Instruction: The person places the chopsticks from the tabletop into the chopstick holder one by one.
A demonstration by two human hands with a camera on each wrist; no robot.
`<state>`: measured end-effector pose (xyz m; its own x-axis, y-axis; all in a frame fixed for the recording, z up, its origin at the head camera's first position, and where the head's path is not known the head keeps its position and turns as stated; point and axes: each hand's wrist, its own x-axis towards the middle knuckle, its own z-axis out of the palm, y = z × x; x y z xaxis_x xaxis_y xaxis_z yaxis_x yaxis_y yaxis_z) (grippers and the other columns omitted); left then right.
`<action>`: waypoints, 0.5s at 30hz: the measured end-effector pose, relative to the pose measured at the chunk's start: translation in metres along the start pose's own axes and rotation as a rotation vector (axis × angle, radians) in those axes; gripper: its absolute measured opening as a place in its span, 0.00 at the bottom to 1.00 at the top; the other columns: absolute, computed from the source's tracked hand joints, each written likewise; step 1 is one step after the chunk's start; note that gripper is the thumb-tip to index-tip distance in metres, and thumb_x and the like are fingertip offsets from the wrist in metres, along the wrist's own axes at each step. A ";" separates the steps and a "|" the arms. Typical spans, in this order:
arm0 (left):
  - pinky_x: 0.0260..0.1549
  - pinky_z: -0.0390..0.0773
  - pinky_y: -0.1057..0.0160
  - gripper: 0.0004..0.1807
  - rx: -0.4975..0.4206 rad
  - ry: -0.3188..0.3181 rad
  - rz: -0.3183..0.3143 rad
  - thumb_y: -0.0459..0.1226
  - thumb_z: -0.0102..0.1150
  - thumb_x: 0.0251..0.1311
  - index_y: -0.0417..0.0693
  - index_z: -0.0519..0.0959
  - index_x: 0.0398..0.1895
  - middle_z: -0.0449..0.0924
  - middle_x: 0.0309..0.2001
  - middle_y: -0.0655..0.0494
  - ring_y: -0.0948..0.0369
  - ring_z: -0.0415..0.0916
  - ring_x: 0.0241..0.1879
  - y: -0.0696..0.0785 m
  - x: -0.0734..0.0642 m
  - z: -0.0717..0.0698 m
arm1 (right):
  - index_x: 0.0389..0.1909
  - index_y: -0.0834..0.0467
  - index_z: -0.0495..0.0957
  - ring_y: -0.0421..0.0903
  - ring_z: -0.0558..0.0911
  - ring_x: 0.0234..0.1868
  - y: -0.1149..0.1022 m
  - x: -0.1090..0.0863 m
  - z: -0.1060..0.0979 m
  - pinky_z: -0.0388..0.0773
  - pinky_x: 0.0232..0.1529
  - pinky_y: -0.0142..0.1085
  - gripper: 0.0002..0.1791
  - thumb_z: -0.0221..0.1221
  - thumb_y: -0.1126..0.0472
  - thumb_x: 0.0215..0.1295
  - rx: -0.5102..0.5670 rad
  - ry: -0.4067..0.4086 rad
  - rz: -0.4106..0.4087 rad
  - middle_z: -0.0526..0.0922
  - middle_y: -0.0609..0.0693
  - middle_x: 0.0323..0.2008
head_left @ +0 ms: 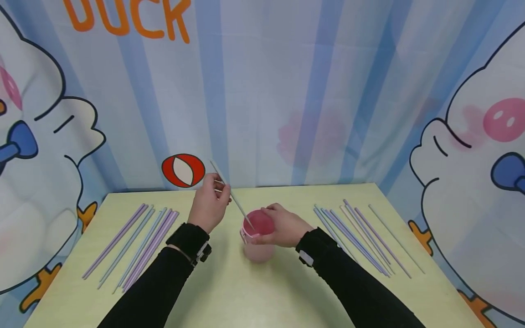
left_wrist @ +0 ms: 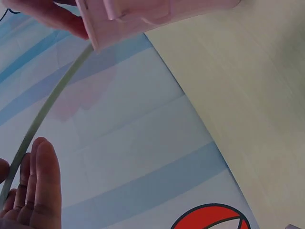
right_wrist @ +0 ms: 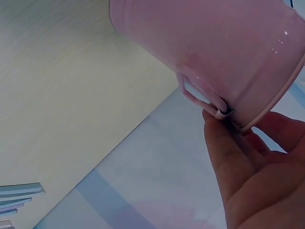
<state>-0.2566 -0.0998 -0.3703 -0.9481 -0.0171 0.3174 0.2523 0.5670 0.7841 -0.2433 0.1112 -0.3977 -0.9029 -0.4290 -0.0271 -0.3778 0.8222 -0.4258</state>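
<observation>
In the head view a small pink bucket (head_left: 258,250) stands near the middle of the table. My right hand (head_left: 285,225) grips its rim on the right side; the right wrist view shows the fingers beside a side loop of the bucket (right_wrist: 214,52). My left hand (head_left: 211,200), up and left of the bucket, pinches a thin pale green straw (head_left: 238,200) between thumb and fingers. The straw slants down, its lower end inside the bucket's mouth. In the left wrist view the straw (left_wrist: 52,98) runs from the left hand (left_wrist: 40,186) to the rim.
Several purple, blue and green straws (head_left: 149,246) lie side by side on the left of the pale yellow table (head_left: 229,291). Another spread of straws (head_left: 361,237) lies on the right, partly behind the right sleeve. A printed curtain (head_left: 254,91) hangs behind the table.
</observation>
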 end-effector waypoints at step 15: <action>0.36 0.84 0.56 0.12 0.068 -0.110 -0.087 0.43 0.51 0.72 0.45 0.70 0.50 0.79 0.40 0.49 0.57 0.80 0.35 -0.019 -0.013 0.028 | 0.64 0.57 0.73 0.48 0.81 0.46 0.002 0.001 0.004 0.83 0.47 0.42 0.46 0.67 0.33 0.48 -0.056 0.038 -0.012 0.73 0.54 0.59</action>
<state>-0.2544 -0.0877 -0.4045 -0.9823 0.0195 0.1863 0.1578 0.6218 0.7671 -0.2446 0.1107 -0.4024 -0.9050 -0.4252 0.0127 -0.3985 0.8370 -0.3749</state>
